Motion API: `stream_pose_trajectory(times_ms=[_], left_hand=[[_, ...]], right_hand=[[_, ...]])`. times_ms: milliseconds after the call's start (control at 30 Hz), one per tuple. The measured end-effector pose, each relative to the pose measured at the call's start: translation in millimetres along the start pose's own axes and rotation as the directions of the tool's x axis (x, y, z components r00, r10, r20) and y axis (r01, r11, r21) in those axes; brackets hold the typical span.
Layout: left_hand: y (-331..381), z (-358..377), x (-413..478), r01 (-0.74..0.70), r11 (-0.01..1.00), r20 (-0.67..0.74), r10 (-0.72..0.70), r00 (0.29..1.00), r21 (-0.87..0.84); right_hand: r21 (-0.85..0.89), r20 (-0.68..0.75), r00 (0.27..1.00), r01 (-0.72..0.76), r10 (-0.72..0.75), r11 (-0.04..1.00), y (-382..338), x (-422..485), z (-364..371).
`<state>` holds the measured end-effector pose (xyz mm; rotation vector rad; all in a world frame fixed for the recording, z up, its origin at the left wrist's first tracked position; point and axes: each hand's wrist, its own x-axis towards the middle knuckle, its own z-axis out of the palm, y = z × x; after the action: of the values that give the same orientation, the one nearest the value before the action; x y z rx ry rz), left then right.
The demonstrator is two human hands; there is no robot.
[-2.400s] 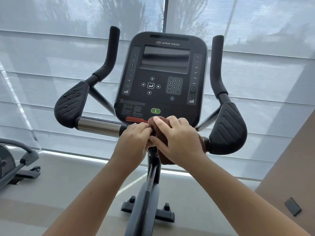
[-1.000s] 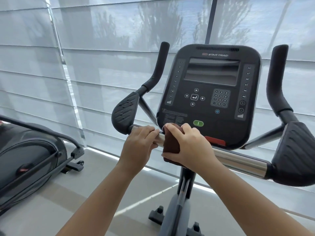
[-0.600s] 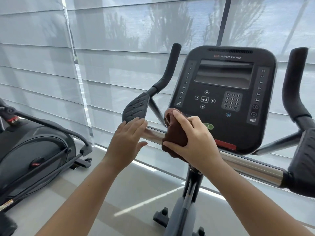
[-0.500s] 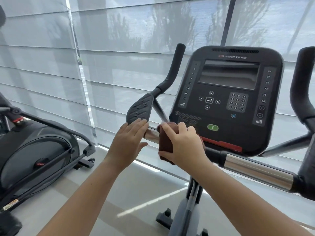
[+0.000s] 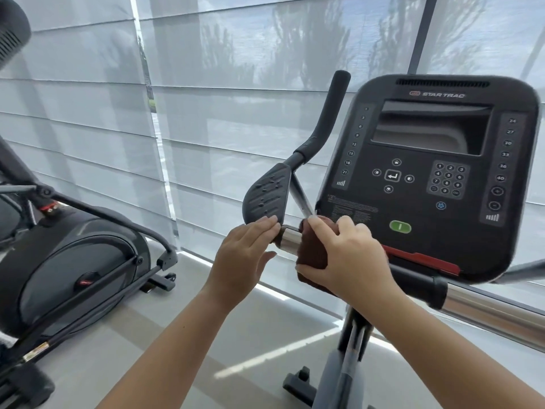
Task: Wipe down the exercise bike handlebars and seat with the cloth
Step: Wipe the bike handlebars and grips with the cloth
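Your right hand [image 5: 345, 255] curls tight around the dark brown, soft-napped cloth [image 5: 312, 261], wrapping it over the shiny round chrome handlebar tube [image 5: 290, 239] just below the black, round-cornered plastic console [image 5: 427, 178]. Your left hand [image 5: 241, 255] lies flat with its fingers straight. Its fingertips touch the lower edge of the black paddle-shaped rubber elbow pad [image 5: 267, 196], ridged and studded, just beside the cloth and the bare chrome end.

— Bright or dim?
— Bright; daylight comes through the sheer blinds [image 5: 236, 113], tree shadows on them.
— Sharp?
— Slight motion blur; wide-angle bending at edges; glare on the chrome handlebar [image 5: 486, 315].
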<state>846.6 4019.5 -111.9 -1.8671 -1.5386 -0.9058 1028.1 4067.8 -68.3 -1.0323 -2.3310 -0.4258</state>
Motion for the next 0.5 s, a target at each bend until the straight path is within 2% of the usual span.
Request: stream_pose_trajectory(times_ms=[100,200,300,367,500], left_hand=[[1.1,1.9,-1.6,0.001,1.0,-0.043,-0.001,0.999,0.006],[3.8,3.2,-2.9,0.003,1.0,-0.049,-0.003,0.999,0.015],[4.5,4.2,-4.2,-0.003,1.0,-0.047,0.004,0.999,0.026],[3.1,6.0,-4.7,0.0,1.0,-0.064,0.0,0.998,0.01],[5.4,10.5,-4.8,0.025,1.0,-0.08,-0.025,0.996,-0.005]], right_hand=[[-0.012,0.094,0.995,0.028,-0.026,1.0,-28.1,21.9,11.6],[-0.02,0.11,0.993,0.039,-0.037,0.999,-20.0,14.7,6.6],[-0.019,-0.018,1.0,0.011,-0.011,1.0,14.1,-16.7,-8.0],[-0.084,-0.089,0.996,-0.016,0.009,0.996,31.2,-36.2,-11.3],[-0.123,-0.107,0.993,-0.061,0.048,0.991,17.3,-29.6,-4.0]])
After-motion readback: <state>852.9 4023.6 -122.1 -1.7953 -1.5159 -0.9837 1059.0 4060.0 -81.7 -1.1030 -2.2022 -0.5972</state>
